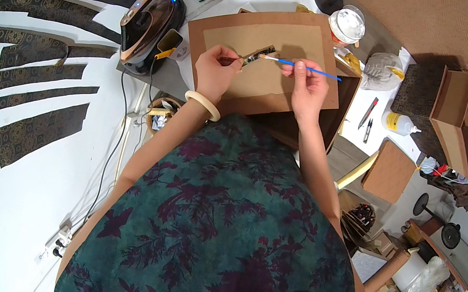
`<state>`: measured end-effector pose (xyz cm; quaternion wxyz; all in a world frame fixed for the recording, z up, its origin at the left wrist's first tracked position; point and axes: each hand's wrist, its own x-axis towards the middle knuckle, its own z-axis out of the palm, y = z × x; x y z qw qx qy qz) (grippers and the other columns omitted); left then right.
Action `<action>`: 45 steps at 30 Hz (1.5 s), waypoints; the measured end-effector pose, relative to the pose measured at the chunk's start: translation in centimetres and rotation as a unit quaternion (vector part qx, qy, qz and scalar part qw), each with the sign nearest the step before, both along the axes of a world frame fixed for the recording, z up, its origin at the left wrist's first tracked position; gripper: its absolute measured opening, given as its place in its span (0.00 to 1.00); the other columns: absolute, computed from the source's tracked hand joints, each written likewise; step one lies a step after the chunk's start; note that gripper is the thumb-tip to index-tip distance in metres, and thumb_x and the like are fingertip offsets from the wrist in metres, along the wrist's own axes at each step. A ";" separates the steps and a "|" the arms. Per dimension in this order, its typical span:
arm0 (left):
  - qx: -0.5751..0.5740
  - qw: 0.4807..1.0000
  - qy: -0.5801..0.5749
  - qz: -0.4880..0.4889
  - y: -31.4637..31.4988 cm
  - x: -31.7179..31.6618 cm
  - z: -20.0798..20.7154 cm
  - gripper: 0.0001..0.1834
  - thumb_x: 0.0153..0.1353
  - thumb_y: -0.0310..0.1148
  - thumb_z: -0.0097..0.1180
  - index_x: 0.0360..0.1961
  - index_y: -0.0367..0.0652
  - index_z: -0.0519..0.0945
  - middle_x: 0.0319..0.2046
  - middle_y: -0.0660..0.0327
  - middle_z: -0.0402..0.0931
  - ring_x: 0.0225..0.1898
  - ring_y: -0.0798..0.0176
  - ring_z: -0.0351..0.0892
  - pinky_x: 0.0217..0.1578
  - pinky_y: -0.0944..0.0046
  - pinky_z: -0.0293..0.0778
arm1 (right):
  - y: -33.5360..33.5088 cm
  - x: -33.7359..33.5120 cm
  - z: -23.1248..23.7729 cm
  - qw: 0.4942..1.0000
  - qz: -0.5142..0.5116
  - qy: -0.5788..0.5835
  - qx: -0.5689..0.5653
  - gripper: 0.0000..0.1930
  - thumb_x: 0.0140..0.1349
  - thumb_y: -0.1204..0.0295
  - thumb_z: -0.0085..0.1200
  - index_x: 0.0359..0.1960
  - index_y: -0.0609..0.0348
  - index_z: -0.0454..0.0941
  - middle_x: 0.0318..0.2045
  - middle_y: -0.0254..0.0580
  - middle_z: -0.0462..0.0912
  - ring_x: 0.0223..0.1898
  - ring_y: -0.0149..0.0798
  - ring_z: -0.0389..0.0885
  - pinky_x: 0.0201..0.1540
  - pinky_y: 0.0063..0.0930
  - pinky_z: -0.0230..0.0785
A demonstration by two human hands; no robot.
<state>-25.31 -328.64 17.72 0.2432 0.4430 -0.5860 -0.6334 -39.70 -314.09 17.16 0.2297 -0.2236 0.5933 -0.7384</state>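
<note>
My right hand (307, 87) pinches a thin blue paintbrush (325, 74), its bristles pointing left. The brush tip meets a small dark strip with a gold pattern (259, 55), which looks like fabric. My left hand (217, 72) is closed on the strip's lower left end. Both hands are above a tan board with a brown border (219, 32), which lies tilted over the front of the table. A pale bangle (204, 103) circles my left wrist.
A clothes iron (153, 31) stands left of the board. Dark patterned fabric pieces (39, 133) are spread on the white surface at far left. A tub of white paste (348, 25), a white squeeze bottle (399, 123), a red cutter (368, 112) and a brown box (456, 119) are at right.
</note>
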 end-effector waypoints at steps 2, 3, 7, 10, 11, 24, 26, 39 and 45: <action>-0.046 0.999 0.000 -0.007 0.0 -0.1 -0.9 0.06 0.55 0.21 0.66 0.31 0.34 0.80 0.27 0.60 0.82 0.28 0.68 0.82 0.33 0.69 0.78 | -0.9 -0.2 -0.6 0.999 0.039 -0.002 0.015 0.07 0.74 0.71 0.53 0.41 0.64 0.76 0.30 0.40 0.86 0.34 0.29 0.84 0.41 0.23 0.77; -0.073 0.997 -0.017 -0.008 0.0 -0.2 -1.1 0.06 0.55 0.21 0.66 0.31 0.34 0.80 0.27 0.61 0.82 0.28 0.68 0.82 0.33 0.69 0.78 | -1.2 -0.7 -1.2 0.998 0.037 0.011 0.040 0.07 0.74 0.71 0.53 0.41 0.64 0.76 0.30 0.40 0.86 0.34 0.29 0.84 0.41 0.23 0.77; -0.126 0.990 -0.055 -0.004 0.0 -0.3 -1.4 0.06 0.54 0.21 0.67 0.30 0.35 0.80 0.27 0.61 0.83 0.28 0.69 0.83 0.34 0.69 0.78 | -1.2 -3.4 -1.7 0.996 -0.012 0.045 0.073 0.07 0.74 0.71 0.52 0.40 0.63 0.78 0.30 0.38 0.86 0.33 0.27 0.83 0.39 0.21 0.76; -0.126 0.990 -0.069 -0.004 0.1 -0.4 -0.7 0.06 0.54 0.21 0.67 0.29 0.36 0.80 0.27 0.61 0.83 0.29 0.68 0.83 0.34 0.69 0.78 | -0.8 -2.6 -1.2 0.997 0.011 0.059 0.057 0.07 0.74 0.72 0.52 0.40 0.63 0.78 0.30 0.38 0.85 0.33 0.27 0.83 0.40 0.23 0.76; -0.125 0.989 -0.075 -0.007 0.2 -0.5 -0.5 0.06 0.54 0.22 0.67 0.29 0.36 0.80 0.27 0.61 0.83 0.29 0.68 0.83 0.34 0.69 0.78 | -0.8 -1.5 -1.1 0.996 0.039 0.062 0.058 0.07 0.74 0.72 0.52 0.41 0.63 0.78 0.30 0.38 0.85 0.33 0.28 0.83 0.41 0.23 0.77; -0.091 0.995 0.033 0.031 2.4 0.1 -0.1 0.08 0.56 0.21 0.66 0.35 0.37 0.79 0.32 0.62 0.80 0.32 0.72 0.78 0.35 0.70 0.75 | 3.8 -0.7 2.5 0.987 -0.057 0.139 0.062 0.12 0.77 0.72 0.44 0.52 0.64 0.78 0.46 0.47 0.86 0.44 0.32 0.83 0.52 0.29 0.74; -0.064 0.994 0.080 0.044 3.4 -0.2 0.6 0.09 0.57 0.21 0.66 0.37 0.38 0.78 0.34 0.64 0.79 0.34 0.73 0.77 0.36 0.71 0.74 | 3.8 1.6 1.9 0.994 -0.039 0.092 0.035 0.05 0.73 0.73 0.53 0.38 0.60 0.74 0.45 0.44 0.86 0.45 0.30 0.82 0.51 0.27 0.74; 0.183 0.961 0.205 -0.010 9.4 1.3 3.7 0.10 0.58 0.16 0.60 0.38 0.39 0.77 0.36 0.64 0.78 0.36 0.73 0.76 0.39 0.71 0.73 | 4.9 6.4 3.3 0.875 -0.019 0.478 0.072 0.11 0.53 0.83 0.65 0.31 0.64 0.73 0.46 0.52 0.84 0.45 0.51 0.87 0.42 0.38 0.83; 0.161 0.945 0.252 -0.130 7.8 1.8 3.8 0.10 0.61 0.14 0.55 0.42 0.37 0.76 0.45 0.59 0.77 0.45 0.69 0.77 0.49 0.68 0.73 | 3.9 7.7 2.7 0.863 -0.100 0.487 0.088 0.09 0.54 0.77 0.65 0.31 0.63 0.76 0.45 0.53 0.83 0.42 0.53 0.88 0.39 0.37 0.83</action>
